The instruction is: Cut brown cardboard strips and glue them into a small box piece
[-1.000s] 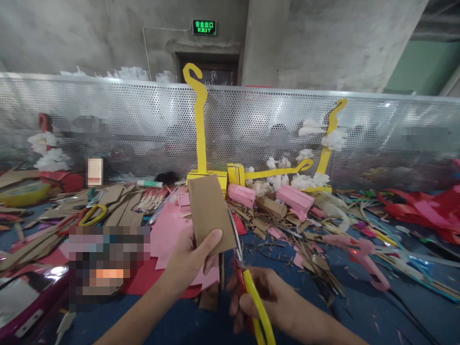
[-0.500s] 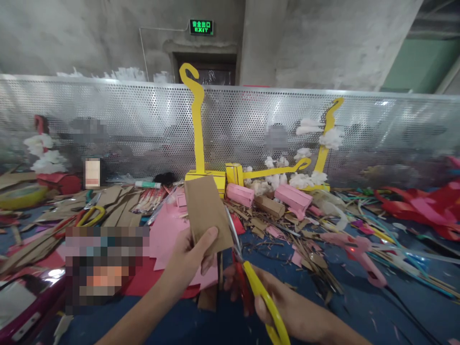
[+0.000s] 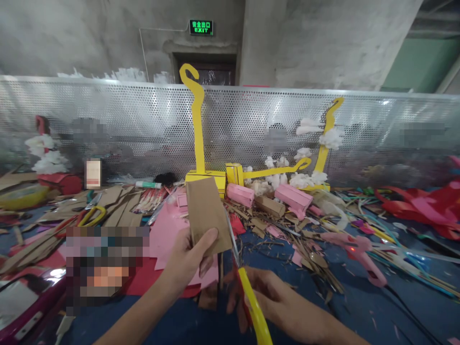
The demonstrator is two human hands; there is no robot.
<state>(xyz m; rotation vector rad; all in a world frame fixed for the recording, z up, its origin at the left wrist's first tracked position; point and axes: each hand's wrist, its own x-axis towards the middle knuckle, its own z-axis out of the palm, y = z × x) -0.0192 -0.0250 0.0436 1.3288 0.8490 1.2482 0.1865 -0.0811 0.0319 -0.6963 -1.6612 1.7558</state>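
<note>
My left hand (image 3: 196,254) grips a rectangular piece of brown cardboard (image 3: 207,211) near its lower edge, thumb on the front face. The piece is held up, tilted slightly. In my right hand (image 3: 271,294) is a pair of scissors (image 3: 254,306) with a yellow and a red handle. The metal blades point up along the right edge of the cardboard; whether they bite into it I cannot tell. Fingers of the right hand are partly hidden behind the handles. Beneath my left hand lie pink paper sheets (image 3: 163,239) and red paper (image 3: 143,280).
Yellow hooked cardboard shapes (image 3: 197,129) stand against the perforated metal barrier (image 3: 143,110). Pink boxes (image 3: 240,195) and cardboard scraps litter the blue table. To the right lies a pink glue gun (image 3: 362,251) with a lit red light and a cord. Red ribbon (image 3: 420,206) sits at far right.
The scissors have turned more upright and their handles have shifted left and closer together. The right hand's fingers have moved slightly. The cardboard has barely moved.
</note>
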